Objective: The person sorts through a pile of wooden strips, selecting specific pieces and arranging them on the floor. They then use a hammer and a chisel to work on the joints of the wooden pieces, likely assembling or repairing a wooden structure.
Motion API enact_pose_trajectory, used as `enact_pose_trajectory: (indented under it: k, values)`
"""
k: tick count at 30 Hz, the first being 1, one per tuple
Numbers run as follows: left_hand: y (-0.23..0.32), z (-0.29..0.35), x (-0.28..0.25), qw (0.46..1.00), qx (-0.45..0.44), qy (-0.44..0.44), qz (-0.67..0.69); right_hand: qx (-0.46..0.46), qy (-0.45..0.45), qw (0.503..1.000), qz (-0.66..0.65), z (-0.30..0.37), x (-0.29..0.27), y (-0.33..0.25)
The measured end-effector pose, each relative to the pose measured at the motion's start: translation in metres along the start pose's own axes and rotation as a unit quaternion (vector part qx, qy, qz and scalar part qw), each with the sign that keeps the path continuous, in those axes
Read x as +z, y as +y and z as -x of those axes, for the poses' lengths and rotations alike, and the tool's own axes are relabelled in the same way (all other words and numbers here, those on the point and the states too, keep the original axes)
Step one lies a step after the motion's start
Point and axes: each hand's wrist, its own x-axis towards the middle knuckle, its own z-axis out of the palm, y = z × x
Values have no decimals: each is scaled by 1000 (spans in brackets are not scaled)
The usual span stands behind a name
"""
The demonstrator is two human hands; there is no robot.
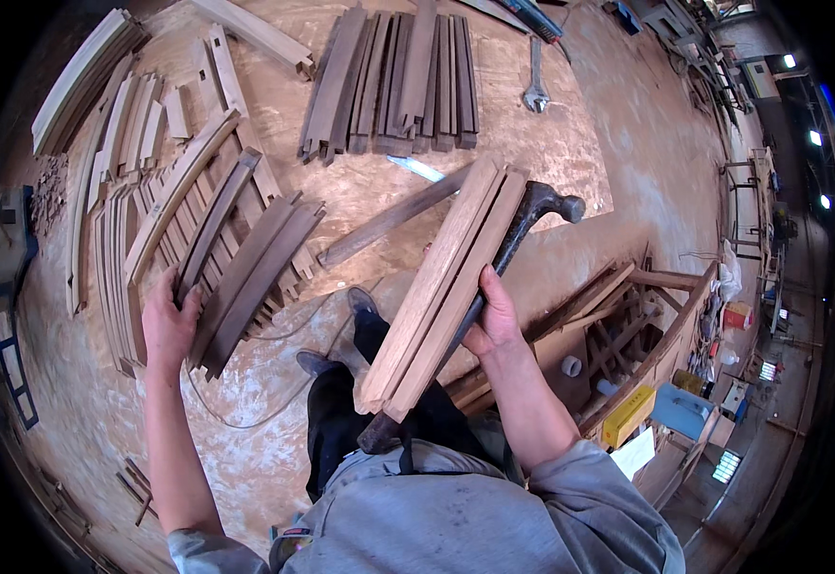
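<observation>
My right hand is closed round two light-brown wooden slats lying side by side, and a claw hammer with a dark handle. The hammer's head sticks out past the slats at the far right, and its handle end shows below them near my waist. My left hand is closed at the near end of a dark curved wooden slat, thumb on one side and fingers on the other. Right beside it lie more dark curved slats, on top of a stack of lighter pieces.
Bundled dark slats lie on a plywood sheet with an adjustable wrench. One loose dark stick lies nearer. Curved pieces are piled far left. A wooden crate of offcuts stands right; a cable crosses the floor.
</observation>
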Motion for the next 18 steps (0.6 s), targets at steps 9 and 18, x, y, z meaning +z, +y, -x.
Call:
enact_pose_trajectory:
  k: [9,18]
  values:
    - [-10,12,-3,1000,7,-2,-29,8,-1,1000,18,-8,5,11]
    - [-25,-13,11,989,80,46,-114,32,19,999,11,-17,30,16]
